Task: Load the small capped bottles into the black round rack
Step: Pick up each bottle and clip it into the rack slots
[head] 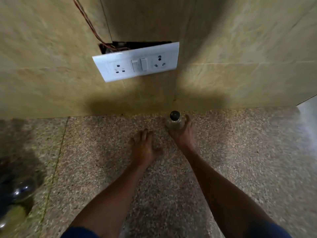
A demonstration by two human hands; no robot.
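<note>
The right hand (184, 133) has its grip curled around a small clear bottle (175, 123) with a black cap, below the switch plate (137, 61). The left hand (142, 146) rests flat and open-fingered on the speckled table (240, 152), just beside the bottle.

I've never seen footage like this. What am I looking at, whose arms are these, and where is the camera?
There is no machine here. A person wears a camera on the head, so the single picture looks forward and down along both bare arms. The right hand has its fingers curled round a small clear bottle with a dark cap, standing on the speckled stone counter near the tiled wall. The left hand is beside it, fingers fairly straight, holding nothing. On the wall hangs a white socket plate, pulled loose with wires showing. At the far left edge are blurred dark shapes; I cannot tell what they are.
</note>
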